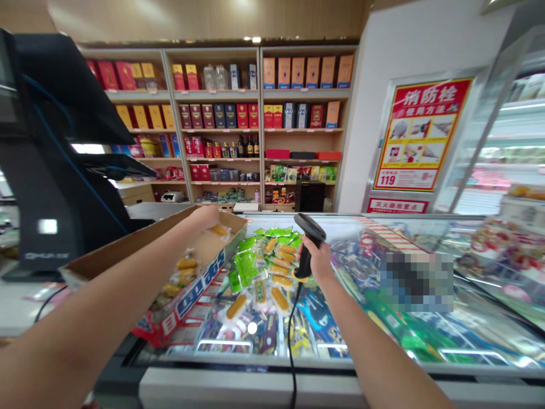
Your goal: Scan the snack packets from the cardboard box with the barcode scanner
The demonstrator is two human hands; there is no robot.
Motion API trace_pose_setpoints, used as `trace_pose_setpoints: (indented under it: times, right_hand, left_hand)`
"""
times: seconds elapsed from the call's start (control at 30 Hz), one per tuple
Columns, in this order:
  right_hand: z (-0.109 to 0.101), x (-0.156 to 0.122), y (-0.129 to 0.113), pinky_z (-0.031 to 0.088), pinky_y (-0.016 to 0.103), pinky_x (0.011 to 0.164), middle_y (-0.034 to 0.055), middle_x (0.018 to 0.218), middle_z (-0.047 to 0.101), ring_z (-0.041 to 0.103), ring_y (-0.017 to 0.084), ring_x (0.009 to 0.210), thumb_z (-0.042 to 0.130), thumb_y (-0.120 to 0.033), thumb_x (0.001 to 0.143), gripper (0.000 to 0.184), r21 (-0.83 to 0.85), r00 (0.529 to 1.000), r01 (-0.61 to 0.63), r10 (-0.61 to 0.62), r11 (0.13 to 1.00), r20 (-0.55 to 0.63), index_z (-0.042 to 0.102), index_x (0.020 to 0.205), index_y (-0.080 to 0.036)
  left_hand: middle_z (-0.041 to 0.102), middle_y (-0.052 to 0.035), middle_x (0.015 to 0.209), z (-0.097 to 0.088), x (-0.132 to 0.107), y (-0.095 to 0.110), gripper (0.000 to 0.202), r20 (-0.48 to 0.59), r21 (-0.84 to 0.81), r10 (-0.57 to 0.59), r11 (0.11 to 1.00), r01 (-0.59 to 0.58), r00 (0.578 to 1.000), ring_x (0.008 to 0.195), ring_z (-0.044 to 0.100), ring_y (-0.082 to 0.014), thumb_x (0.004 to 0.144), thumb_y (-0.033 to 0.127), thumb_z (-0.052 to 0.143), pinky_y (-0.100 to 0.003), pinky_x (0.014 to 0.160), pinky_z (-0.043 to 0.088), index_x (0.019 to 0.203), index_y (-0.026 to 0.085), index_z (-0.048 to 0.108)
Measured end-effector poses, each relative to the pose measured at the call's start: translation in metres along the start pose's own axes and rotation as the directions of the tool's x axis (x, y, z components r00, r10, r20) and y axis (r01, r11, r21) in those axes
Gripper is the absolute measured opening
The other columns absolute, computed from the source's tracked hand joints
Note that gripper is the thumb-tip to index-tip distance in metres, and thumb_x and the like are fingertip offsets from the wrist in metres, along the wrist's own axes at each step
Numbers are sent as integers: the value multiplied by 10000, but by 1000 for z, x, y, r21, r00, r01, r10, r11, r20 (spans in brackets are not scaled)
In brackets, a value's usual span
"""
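My right hand (318, 262) is closed round the handle of a black barcode scanner (309, 234), its head pointing left over a pile of green and clear packets with yellow snacks (266, 267) on the freezer's glass lid. My left hand (207, 217) reaches into an open cardboard box (131, 247) at its far end, fingers closed on a clear packet of yellow snack (220, 230). More such packets (182, 272) lie inside the box. The scanner's black cable (291, 341) hangs toward me.
A black checkout terminal (51, 165) stands at the left. The glass-topped freezer (426, 318) stretches right, full of coloured packages. Shelves of boxed goods (255, 119) line the back wall; a red fire-hydrant poster (419, 133) hangs at the right beside a cooler.
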State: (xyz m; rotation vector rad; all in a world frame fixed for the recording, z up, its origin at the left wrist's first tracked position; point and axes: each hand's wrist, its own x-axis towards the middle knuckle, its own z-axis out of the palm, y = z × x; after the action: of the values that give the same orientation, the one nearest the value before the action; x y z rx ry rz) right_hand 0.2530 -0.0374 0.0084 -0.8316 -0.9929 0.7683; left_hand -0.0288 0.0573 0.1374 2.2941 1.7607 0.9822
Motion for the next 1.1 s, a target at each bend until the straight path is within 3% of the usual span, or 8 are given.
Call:
trace_pose_setpoints:
  times: [0.13,0.23,0.33,0.43,0.67,0.8,0.97,1.1]
  right_hand:
    - [3,-3,1,428,261,403,-8,484,588,536,146,381,709,-462,702,310,-10,1000,-12,12,1000,10,621,643,-171]
    - [5,-5,-2,436,259,411,-8,483,581,544,145,387,706,-462,705,315,-32,1000,-4,4,999,23,616,634,-169]
    - [5,-8,-5,442,257,419,-10,484,578,542,140,391,706,-456,699,308,-23,998,-16,18,1000,65,612,646,-167]
    - [5,-10,-9,424,248,402,-12,494,588,527,132,385,699,-451,690,297,4,982,-89,87,996,169,620,694,-165]
    - [9,-19,-11,404,225,410,-5,478,580,520,114,384,685,-407,701,265,-97,891,-170,195,981,409,610,645,-159]
    - [9,-21,-9,412,219,419,-5,499,596,523,111,389,685,-413,721,266,-107,870,-176,206,978,447,624,710,-154]
    - [2,-16,-6,422,229,405,-1,499,604,522,121,380,704,-433,721,286,-140,838,-201,244,970,488,642,729,-155]
    - [-5,-10,-6,410,237,388,13,475,598,517,129,370,723,-427,736,284,-223,839,-121,220,967,498,649,640,-171]
  left_hand:
    - [522,-18,458,-7,-11,26,137,4,12,-23,1000,23,1000,597,605,-198,700,213,673,-258,583,408,576,175,628]
    - [470,22,458,25,-38,42,175,-9,-419,15,908,-17,1000,443,457,-123,766,311,624,-224,468,339,650,184,598]
    - [494,32,543,74,-60,43,249,54,-836,36,547,25,998,458,444,-99,747,405,666,-200,444,363,691,187,560]
    - [561,20,660,116,-66,31,316,24,-982,38,188,16,999,558,510,-91,674,422,752,-194,514,455,703,178,552]
    - [628,-7,686,153,-59,-4,268,133,-972,-198,-217,88,971,645,612,-108,613,273,816,-229,629,545,687,139,596]
    - [656,-23,688,159,-61,-7,316,163,-968,-195,-222,118,967,645,627,-110,562,271,862,-227,645,538,696,119,619]
    - [672,17,761,163,-63,-7,463,50,-988,-216,-150,17,975,679,633,-97,454,131,885,-223,690,526,844,153,637]
    - [683,-13,763,164,-65,-6,445,70,-992,-141,-118,53,988,703,639,-107,483,195,893,-230,721,523,854,122,657]
